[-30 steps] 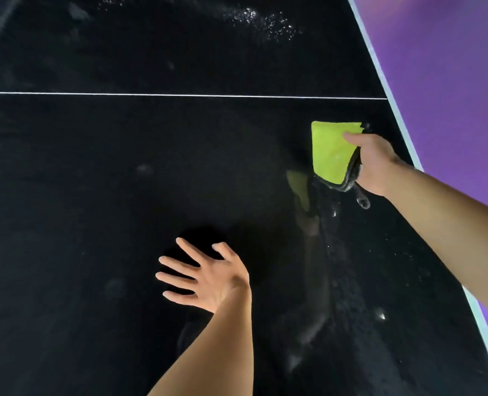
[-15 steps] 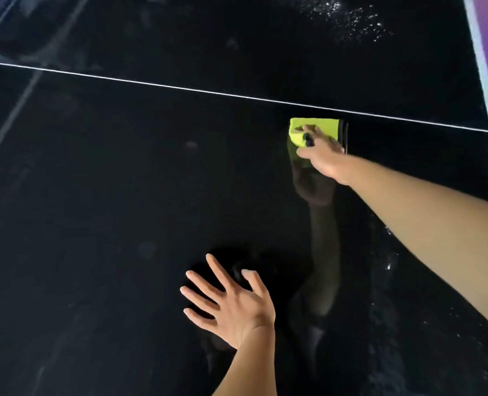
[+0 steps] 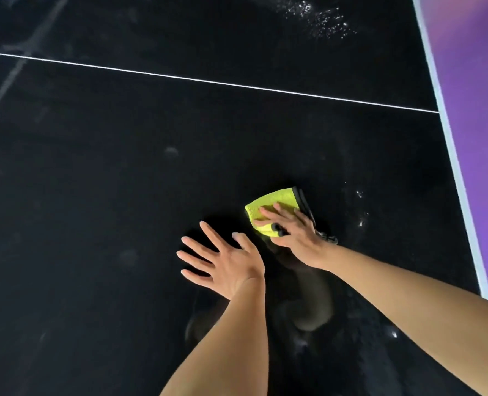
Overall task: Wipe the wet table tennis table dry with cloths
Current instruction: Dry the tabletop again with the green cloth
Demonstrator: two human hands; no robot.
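Right hand presses the yellow cloth onto the black table, fingers flat. The cloth sits at 1 o'clock of the left hand — splayed wide, holding nothing.

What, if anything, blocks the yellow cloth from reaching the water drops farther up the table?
Nothing visible: between the yellow cloth under the right hand and the water drops lies only bare table and a white line.
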